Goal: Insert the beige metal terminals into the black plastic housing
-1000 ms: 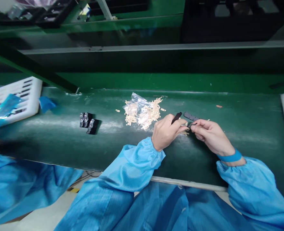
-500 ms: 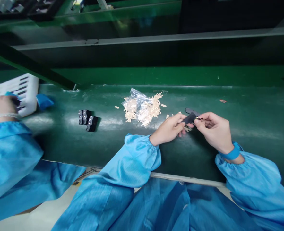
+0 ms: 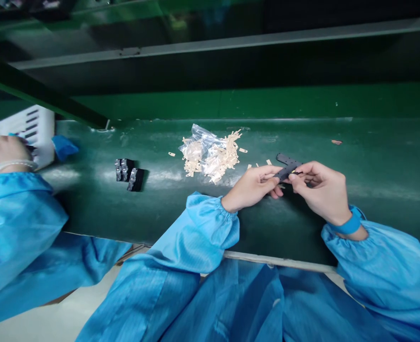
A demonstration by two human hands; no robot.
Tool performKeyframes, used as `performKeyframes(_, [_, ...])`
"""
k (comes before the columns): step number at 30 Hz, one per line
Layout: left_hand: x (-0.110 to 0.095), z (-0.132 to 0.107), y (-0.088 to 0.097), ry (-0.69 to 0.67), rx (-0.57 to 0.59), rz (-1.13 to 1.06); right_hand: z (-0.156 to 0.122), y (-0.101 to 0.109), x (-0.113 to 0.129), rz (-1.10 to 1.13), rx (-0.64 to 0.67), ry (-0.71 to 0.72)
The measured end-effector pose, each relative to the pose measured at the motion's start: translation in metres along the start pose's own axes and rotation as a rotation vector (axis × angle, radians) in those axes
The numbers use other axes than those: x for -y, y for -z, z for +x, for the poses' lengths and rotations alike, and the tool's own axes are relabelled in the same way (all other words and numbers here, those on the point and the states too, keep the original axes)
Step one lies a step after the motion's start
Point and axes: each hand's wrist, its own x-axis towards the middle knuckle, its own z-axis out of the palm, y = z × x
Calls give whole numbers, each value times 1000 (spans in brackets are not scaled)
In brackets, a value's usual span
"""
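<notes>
Together, the left hand (image 3: 251, 186) and right hand (image 3: 322, 187) pinch a black part (image 3: 287, 171) above the worktop (image 3: 380, 190), well back from its front edge (image 3: 277, 260); leftward, pale tabs (image 3: 227, 153) surround a plastic bag (image 3: 205, 137); green surface stretches rightward.

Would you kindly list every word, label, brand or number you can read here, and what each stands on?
None can be read.
Dark part in the left hand: no lettering discernible.
Clear bag among the beige pieces: no print discernible.
Black blocks: too small to tell.
</notes>
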Motion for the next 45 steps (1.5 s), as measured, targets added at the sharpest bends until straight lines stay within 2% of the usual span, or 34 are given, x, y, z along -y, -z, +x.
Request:
performKeyframes(10, [-7, -2, -2, -1, -10, 12, -1, -1, -1, -30, 8, 28])
performKeyframes(24, [-2, 0, -2, -25, 8, 30, -1, 0, -1, -35, 7, 29])
performKeyframes(32, [0, 0, -3, -13, -7, -10, -2, -1, 1, -124, -28, 53])
performKeyframes(45, [2, -3, -10, -82, -27, 19, -5, -3, 4, -187, -86, 77])
